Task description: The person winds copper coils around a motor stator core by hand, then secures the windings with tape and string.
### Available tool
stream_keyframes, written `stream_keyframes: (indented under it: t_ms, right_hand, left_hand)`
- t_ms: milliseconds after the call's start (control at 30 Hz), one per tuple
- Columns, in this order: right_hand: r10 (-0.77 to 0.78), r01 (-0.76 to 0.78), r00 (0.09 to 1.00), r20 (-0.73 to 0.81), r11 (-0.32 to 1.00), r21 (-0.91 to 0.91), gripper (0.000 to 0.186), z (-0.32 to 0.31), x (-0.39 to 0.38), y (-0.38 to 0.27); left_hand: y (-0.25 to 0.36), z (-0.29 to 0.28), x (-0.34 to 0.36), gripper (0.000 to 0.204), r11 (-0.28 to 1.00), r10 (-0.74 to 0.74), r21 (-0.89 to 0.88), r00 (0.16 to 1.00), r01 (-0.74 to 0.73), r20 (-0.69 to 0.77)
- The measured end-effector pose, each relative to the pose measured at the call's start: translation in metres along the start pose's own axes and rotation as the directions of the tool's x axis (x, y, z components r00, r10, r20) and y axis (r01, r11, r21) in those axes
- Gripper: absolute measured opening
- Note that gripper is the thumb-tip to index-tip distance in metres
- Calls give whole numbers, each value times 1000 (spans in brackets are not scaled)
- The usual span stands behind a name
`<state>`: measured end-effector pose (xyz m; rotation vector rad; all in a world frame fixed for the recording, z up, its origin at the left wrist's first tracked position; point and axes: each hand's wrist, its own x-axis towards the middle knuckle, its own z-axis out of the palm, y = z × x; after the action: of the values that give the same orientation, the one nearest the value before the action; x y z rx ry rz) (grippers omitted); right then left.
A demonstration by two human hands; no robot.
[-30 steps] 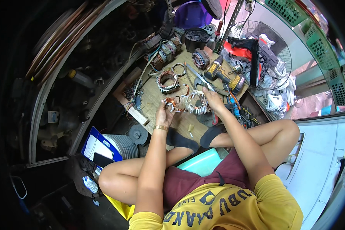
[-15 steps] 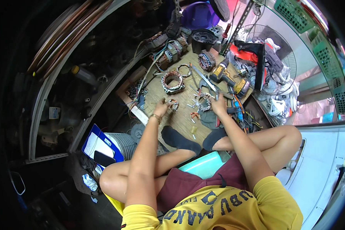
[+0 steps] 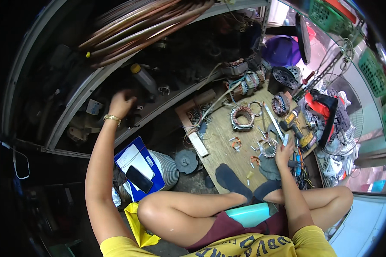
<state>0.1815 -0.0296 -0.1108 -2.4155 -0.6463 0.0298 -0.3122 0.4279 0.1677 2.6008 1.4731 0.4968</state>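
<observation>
My left hand reaches into the dark shelving at left, near a grey bottle with a yellow cap; its fingers are blurred. My right hand grips the edge of a wound ring with white sleeves, beside a long metal tool. A small orange copper coil lies loose on the wooden board. Behind it sits a larger copper-wound stator.
Copper tubing hangs upper left. A drill, several motor windings and a fan guard crowd the back and right. A blue folder with a phone rests on a ribbed bucket. My crossed legs border the board.
My left hand has left the small copper coil on the board and moved up and left to the shelving. The view has turned left. My right hand stays by the wound ring.
</observation>
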Motion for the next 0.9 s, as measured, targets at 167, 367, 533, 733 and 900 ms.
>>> stream_keyframes:
  t_ms: [167,367,533,733,900]
  right_hand:
    - [-88,89,988,-125,996,3,77,3,-5,13]
    - [-70,77,990,-121,996,55,74,-6,-4,3]
    - [-144,144,987,-76,990,-8,72,-4,-2,0]
    - [-137,136,988,-68,991,-17,62,-23,16,1]
    - [-135,135,990,-27,991,-20,57,-33,13,-8]
  left_hand:
    - [-138,0,22,35,895,-186,347,942,280,-280]
    - [-235,1,57,39,786,-365,368,853,498,-374]
    - [-305,-11,70,39,677,-498,411,791,611,-355]
    - [-324,7,100,39,663,-555,416,782,622,-284]
    - [-333,6,106,39,686,-559,371,780,626,-281]
